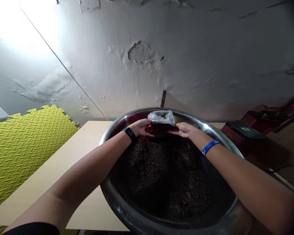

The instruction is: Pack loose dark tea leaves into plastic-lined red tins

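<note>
Left hand (140,128): closed on a clear plastic bag (161,117); black wristband.
Right hand (185,130): fingers closed on the same bag from the other side; blue wristband.
Bag: over the far side of a steel basin (205,126), above dark loose leaves (161,176); probably light, soft, slippery; safest held by the gathered neck.
Surface (51,173): pale wood, under the basin.
Room: yellow-green foam mat (22,147), peeling white wall (186,49).

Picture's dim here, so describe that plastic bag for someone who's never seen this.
Find the steel basin of dark shredded material on the pale table. At its far rim, between the left hand and right hand, sits a crumpled clear plastic bag, the only see-through thing there.
</note>
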`<state>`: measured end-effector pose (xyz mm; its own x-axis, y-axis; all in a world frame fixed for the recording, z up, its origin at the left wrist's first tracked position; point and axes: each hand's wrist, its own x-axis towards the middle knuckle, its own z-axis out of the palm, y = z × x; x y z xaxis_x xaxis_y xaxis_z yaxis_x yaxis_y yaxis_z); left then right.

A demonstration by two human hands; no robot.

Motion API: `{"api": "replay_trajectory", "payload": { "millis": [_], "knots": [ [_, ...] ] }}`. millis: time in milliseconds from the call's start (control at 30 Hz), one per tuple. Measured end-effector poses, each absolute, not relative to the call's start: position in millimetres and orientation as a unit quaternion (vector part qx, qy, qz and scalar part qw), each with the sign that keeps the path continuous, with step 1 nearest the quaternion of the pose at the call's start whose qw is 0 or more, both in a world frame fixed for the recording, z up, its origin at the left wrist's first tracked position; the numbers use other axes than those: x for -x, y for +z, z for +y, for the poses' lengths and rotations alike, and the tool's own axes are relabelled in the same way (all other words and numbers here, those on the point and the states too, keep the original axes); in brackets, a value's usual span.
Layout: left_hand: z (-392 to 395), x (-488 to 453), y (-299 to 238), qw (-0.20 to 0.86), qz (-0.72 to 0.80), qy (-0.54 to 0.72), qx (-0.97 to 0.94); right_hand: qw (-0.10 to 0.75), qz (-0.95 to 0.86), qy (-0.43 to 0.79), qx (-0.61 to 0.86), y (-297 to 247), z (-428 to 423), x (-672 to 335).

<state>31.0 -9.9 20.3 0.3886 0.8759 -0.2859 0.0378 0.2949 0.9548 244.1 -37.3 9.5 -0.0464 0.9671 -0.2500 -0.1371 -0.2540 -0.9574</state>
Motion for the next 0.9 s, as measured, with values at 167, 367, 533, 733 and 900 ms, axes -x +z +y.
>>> {"api": "replay_trajectory", "payload": {
  "millis": [167,367,533,733,900],
  "knots": [
    [-9.4,-33.4,23.5,0.705,0.453,0.384,-0.388,0.471,-0.437,0.56,0.523,3.1,-33.6,-239.5],
    [-4.1,-31.8,24.8,0.69,0.466,0.403,-0.38,0.438,-0.473,0.497,0.581,-7.2,-26.1,-245.3],
    [-2.0,-31.4,26.4,0.676,0.441,0.433,-0.401,0.419,-0.482,0.485,0.598,-12.5,-19.7,-251.7],
    [3.3,-8.1,26.9,0.683,0.444,0.161,-0.557,0.404,-0.468,0.508,0.6,-23.9,-18.9,-249.8],
    [3.9,-7.0,20.1,0.658,0.441,0.089,-0.604,0.388,-0.463,0.516,0.607,-23.1,-18.2,-254.7]
  ]
}}
